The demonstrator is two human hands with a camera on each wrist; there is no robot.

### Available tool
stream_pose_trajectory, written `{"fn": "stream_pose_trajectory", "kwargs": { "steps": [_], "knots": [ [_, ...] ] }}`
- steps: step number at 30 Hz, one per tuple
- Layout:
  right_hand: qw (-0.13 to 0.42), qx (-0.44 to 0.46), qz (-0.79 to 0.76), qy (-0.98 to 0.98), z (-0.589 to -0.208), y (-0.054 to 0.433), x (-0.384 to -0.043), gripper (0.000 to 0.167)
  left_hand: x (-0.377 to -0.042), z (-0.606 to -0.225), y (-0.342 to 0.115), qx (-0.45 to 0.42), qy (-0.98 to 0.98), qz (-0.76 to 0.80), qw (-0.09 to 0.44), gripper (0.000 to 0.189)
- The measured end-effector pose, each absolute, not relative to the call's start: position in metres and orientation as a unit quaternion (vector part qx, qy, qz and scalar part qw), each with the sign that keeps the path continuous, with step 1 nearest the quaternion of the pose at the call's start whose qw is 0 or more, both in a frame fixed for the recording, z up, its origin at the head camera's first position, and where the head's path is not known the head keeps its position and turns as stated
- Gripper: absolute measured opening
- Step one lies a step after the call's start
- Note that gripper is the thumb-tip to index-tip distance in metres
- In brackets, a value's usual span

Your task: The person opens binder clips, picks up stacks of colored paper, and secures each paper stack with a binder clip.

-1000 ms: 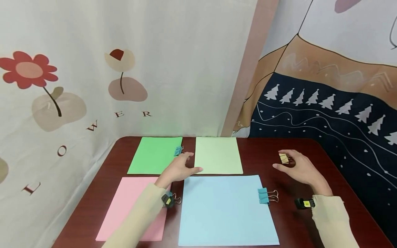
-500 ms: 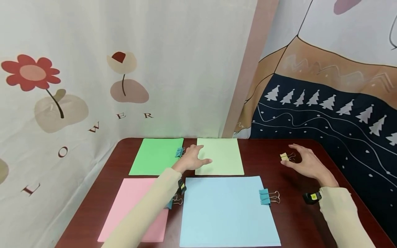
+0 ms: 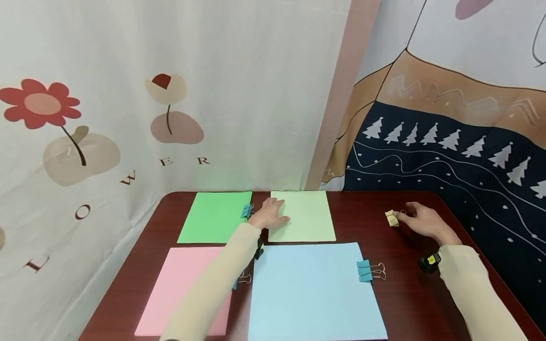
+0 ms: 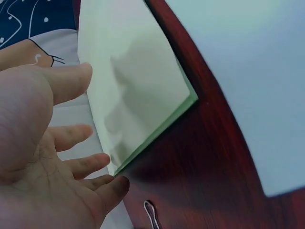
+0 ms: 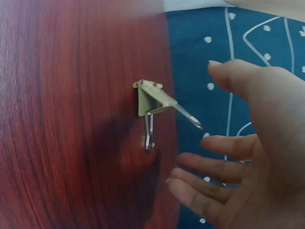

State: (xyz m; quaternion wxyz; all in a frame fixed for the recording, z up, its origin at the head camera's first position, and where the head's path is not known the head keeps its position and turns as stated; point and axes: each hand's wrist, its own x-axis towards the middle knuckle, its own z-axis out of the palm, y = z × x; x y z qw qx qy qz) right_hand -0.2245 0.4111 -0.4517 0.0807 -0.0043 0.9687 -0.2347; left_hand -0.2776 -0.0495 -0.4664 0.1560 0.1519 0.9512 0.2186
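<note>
My left hand (image 3: 269, 214), fingers spread, hovers at the left edge of the pale green paper stack (image 3: 309, 218); its shadow falls on the sheets in the left wrist view. Whether a fingertip touches the stack's edge I cannot tell. On the table's right side, my right hand (image 3: 424, 220) is at a yellow binder clip (image 3: 392, 218). The right wrist view shows the clip (image 5: 155, 98) on the tabletop with its wire handles splayed. There, the fingers (image 5: 209, 169) and thumb are apart from the handles and hold nothing.
A bright green stack (image 3: 215, 218) with a blue binder clip (image 3: 246, 211) lies back left. Pink paper (image 3: 183, 284) with a partly hidden clip is in front of it. Blue paper (image 3: 313, 289) lies front centre, a blue clip (image 3: 364, 271) on its right edge. Curtains border the table.
My left hand has moved right and slightly back, from beside the bright green stack to the pale green one. My right hand has shifted right relative to the yellow clip, its fingers drawing closer together.
</note>
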Motion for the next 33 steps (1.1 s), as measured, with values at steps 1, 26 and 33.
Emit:
{"fn": "stream_pose_trajectory", "kwargs": {
  "steps": [1,26,33],
  "knots": [
    [0.088,0.002,-0.231,0.969,-0.452,0.412,-0.226,0.094,-0.279,-0.467,-0.048,0.153,0.950,0.221,0.156,0.070],
    [0.161,0.115,-0.211,0.957,-0.455,0.403,-0.246,0.049,-0.281,-0.472,-0.025,0.072,0.970,0.214,0.090,0.064],
    [0.182,0.090,-0.193,0.960,-0.450,0.403,-0.249,0.048,-0.281,-0.470,-0.022,0.061,0.973,0.206,0.087,0.065]
  ]
}}
